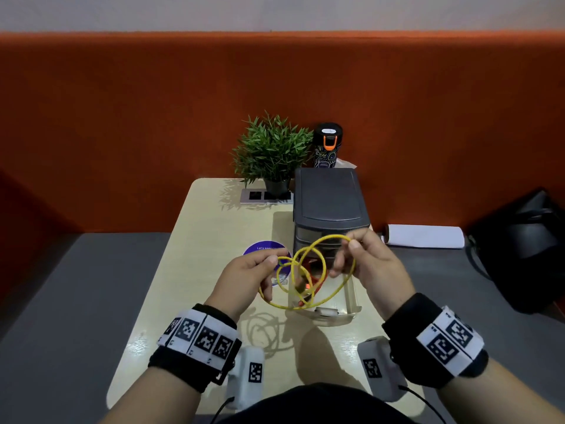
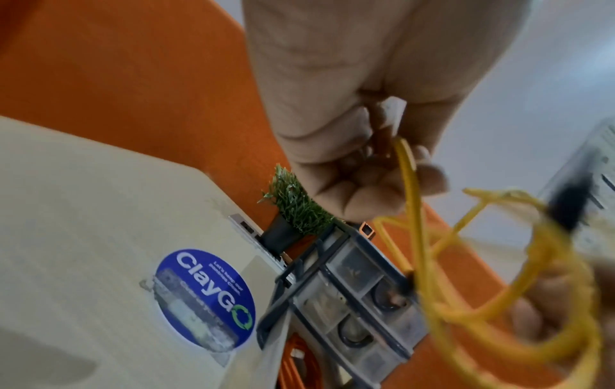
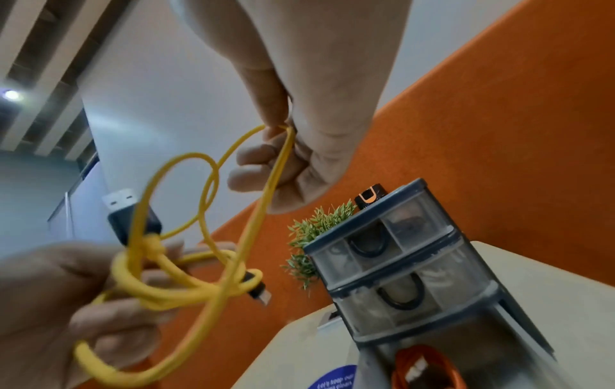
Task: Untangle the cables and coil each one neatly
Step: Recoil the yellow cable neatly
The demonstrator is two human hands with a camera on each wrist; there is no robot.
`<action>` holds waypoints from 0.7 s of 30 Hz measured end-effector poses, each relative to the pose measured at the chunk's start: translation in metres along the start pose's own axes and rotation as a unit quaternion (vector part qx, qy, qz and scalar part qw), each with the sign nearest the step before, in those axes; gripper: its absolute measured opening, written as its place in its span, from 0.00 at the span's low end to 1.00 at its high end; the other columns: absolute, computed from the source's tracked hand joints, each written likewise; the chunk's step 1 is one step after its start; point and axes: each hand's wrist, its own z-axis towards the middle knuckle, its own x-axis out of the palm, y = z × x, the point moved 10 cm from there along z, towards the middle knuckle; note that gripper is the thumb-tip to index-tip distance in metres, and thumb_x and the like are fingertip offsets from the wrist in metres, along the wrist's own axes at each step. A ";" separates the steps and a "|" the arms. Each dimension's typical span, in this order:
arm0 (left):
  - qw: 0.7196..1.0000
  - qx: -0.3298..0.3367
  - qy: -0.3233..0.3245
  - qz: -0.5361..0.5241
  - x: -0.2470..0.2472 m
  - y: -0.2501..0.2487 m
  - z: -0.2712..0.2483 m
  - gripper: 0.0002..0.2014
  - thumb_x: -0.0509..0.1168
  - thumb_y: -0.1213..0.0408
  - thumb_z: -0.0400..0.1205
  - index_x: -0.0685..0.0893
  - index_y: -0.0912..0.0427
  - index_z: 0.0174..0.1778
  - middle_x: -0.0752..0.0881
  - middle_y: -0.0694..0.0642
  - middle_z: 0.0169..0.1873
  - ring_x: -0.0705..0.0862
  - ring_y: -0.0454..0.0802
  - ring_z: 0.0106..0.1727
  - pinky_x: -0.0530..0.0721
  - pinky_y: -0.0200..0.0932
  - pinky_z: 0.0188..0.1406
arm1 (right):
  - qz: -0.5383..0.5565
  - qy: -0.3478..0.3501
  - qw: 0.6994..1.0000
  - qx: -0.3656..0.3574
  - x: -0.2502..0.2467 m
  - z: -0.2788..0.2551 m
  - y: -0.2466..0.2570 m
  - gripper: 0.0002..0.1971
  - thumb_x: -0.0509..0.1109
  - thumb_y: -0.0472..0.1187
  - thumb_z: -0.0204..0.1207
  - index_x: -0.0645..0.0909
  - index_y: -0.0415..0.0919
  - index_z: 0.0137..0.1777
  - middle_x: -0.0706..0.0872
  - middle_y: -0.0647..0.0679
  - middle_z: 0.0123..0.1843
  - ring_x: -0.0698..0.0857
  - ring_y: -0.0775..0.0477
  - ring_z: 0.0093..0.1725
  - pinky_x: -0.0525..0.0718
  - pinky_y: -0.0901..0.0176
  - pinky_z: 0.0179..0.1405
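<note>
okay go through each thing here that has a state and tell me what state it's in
yellow cable: tangled, knotted, held up by both hands
left hand: pinching the cable
right hand: pinching a loop
bottom drawer: pulled open
orange cable: in the open drawer
upper drawers: shut

**Legible text: one sticker, one partial line**

Round blue sticker (image 2: 206, 300) on the surface (image 2: 83, 210), beyond the left hand (image 1: 244, 275): large white "ClayGO", the final O drawn as green recycling arrows. Smaller lines beside it blurred; head view gives only "Let's keep". Tumbler (image 1: 326, 145) beyond both hands carries patterned print, unreadable. Wristbands (image 1: 198, 335) show square coded markers, no words.
</note>
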 end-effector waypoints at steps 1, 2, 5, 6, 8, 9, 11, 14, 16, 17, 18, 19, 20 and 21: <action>1.000 -0.005 0.020 -0.007 0.004 -0.001 -0.002 0.12 0.59 0.66 0.85 0.88 0.54 0.57 0.74 0.51 0.21 0.74 0.49 0.19 0.75 0.34 0.24 | -0.007 0.007 1.000 0.009 0.002 -0.001 -0.004 0.10 0.51 0.31 0.86 0.73 0.36 0.46 0.81 0.42 0.30 0.80 0.43 0.29 0.81 0.58 0.34; 0.999 -0.011 0.038 0.003 0.007 -0.002 -0.003 0.12 0.60 0.65 0.85 0.88 0.53 0.57 0.75 0.51 0.22 0.74 0.49 0.18 0.74 0.34 0.22 | -0.011 0.014 1.000 0.016 0.004 -0.002 -0.006 0.11 0.50 0.30 0.86 0.73 0.36 0.46 0.80 0.42 0.30 0.80 0.44 0.29 0.80 0.59 0.33; 0.997 -0.027 0.040 0.067 0.007 0.005 -0.003 0.16 0.58 0.69 0.85 0.82 0.45 0.61 0.82 0.53 0.26 0.74 0.50 0.16 0.75 0.36 0.21 | -0.010 0.027 0.999 0.021 0.006 -0.004 -0.010 0.12 0.51 0.29 0.85 0.74 0.37 0.45 0.81 0.43 0.30 0.80 0.44 0.31 0.81 0.59 0.34; 0.997 -0.026 0.020 0.075 0.002 0.006 -0.001 0.17 0.56 0.70 0.86 0.79 0.45 0.64 0.84 0.54 0.29 0.75 0.50 0.17 0.76 0.36 0.23 | -0.007 0.028 0.999 0.019 0.005 -0.003 -0.010 0.12 0.52 0.29 0.85 0.75 0.37 0.45 0.82 0.43 0.31 0.81 0.44 0.32 0.82 0.59 0.35; 0.997 -0.008 -0.038 0.061 -0.013 0.001 0.002 0.16 0.54 0.71 0.87 0.78 0.51 0.66 0.85 0.56 0.33 0.78 0.51 0.20 0.78 0.38 0.28 | 0.002 0.031 0.999 0.013 -0.001 -0.001 -0.009 0.09 0.57 0.31 0.81 0.76 0.36 0.42 0.82 0.42 0.31 0.82 0.43 0.34 0.82 0.59 0.38; 0.996 0.006 -0.071 0.053 -0.023 -0.003 0.003 0.13 0.54 0.70 0.87 0.79 0.55 0.64 0.85 0.57 0.33 0.80 0.53 0.23 0.80 0.40 0.30 | 0.010 0.040 0.999 0.014 -0.003 -0.001 -0.009 0.07 0.58 0.32 0.75 0.77 0.35 0.39 0.81 0.41 0.30 0.81 0.43 0.34 0.82 0.59 0.38; 0.989 0.021 -0.141 0.040 -0.046 -0.011 0.003 0.08 0.56 0.67 0.87 0.79 0.58 0.55 0.86 0.59 0.33 0.84 0.56 0.25 0.82 0.47 0.31 | 0.002 0.066 0.998 0.018 -0.005 -0.002 -0.006 0.07 0.57 0.33 0.63 0.76 0.33 0.31 0.79 0.40 0.26 0.80 0.42 0.32 0.80 0.58 0.37; 0.977 0.022 -0.214 0.002 -0.076 -0.020 0.001 0.10 0.54 0.66 0.87 0.77 0.60 0.43 0.87 0.60 0.31 0.85 0.59 0.28 0.82 0.49 0.32 | -0.060 0.073 0.995 0.027 -0.012 -0.007 -0.008 0.11 0.55 0.36 0.61 0.75 0.37 0.22 0.78 0.42 0.22 0.78 0.42 0.30 0.75 0.56 0.37; 0.976 0.026 -0.212 -0.040 -0.083 -0.027 -0.001 0.12 0.53 0.68 0.87 0.77 0.62 0.40 0.86 0.57 0.25 0.84 0.57 0.28 0.84 0.45 0.30 | -0.120 0.038 0.991 0.054 -0.023 -0.007 -0.018 0.19 0.56 0.45 0.68 0.74 0.36 0.20 0.81 0.40 0.22 0.80 0.42 0.32 0.74 0.53 0.44; 0.979 0.032 -0.187 -0.070 -0.080 -0.031 -0.002 0.12 0.52 0.69 0.87 0.77 0.63 0.40 0.85 0.55 0.23 0.84 0.56 0.28 0.85 0.44 0.31 | -0.151 0.020 0.986 0.066 -0.029 -0.006 -0.023 0.23 0.58 0.50 0.71 0.76 0.36 0.20 0.83 0.41 0.24 0.82 0.43 0.34 0.74 0.51 0.48; 0.983 0.041 -0.151 -0.097 -0.073 -0.036 -0.003 0.12 0.52 0.69 0.87 0.78 0.63 0.41 0.85 0.55 0.22 0.84 0.55 0.28 0.86 0.43 0.33 | -0.175 0.010 0.982 0.072 -0.032 -0.006 -0.028 0.24 0.62 0.52 0.73 0.80 0.37 0.22 0.86 0.41 0.27 0.84 0.45 0.37 0.76 0.50 0.51; 0.986 0.049 -0.112 -0.111 -0.064 -0.041 -0.004 0.11 0.52 0.70 0.87 0.78 0.64 0.44 0.84 0.56 0.23 0.85 0.55 0.28 0.86 0.42 0.34 | -0.184 0.003 0.981 0.069 -0.033 -0.005 -0.030 0.19 0.67 0.49 0.75 0.84 0.38 0.27 0.88 0.42 0.31 0.86 0.45 0.41 0.78 0.51 0.54; 0.989 0.056 -0.076 -0.111 -0.053 -0.047 -0.006 0.11 0.51 0.70 0.87 0.78 0.64 0.46 0.84 0.57 0.24 0.85 0.55 0.28 0.85 0.42 0.34 | -0.178 -0.006 0.982 0.063 -0.032 -0.005 -0.029 0.10 0.71 0.43 0.75 0.87 0.42 0.34 0.90 0.43 0.36 0.87 0.45 0.45 0.80 0.53 0.54; 0.992 0.060 -0.048 -0.102 -0.043 -0.051 -0.008 0.10 0.52 0.70 0.87 0.79 0.65 0.48 0.84 0.58 0.24 0.84 0.55 0.28 0.85 0.41 0.34 | -0.165 -0.011 0.985 0.055 -0.030 -0.005 -0.025 0.04 0.73 0.37 0.74 0.88 0.46 0.41 0.91 0.44 0.41 0.87 0.44 0.48 0.81 0.54 0.55</action>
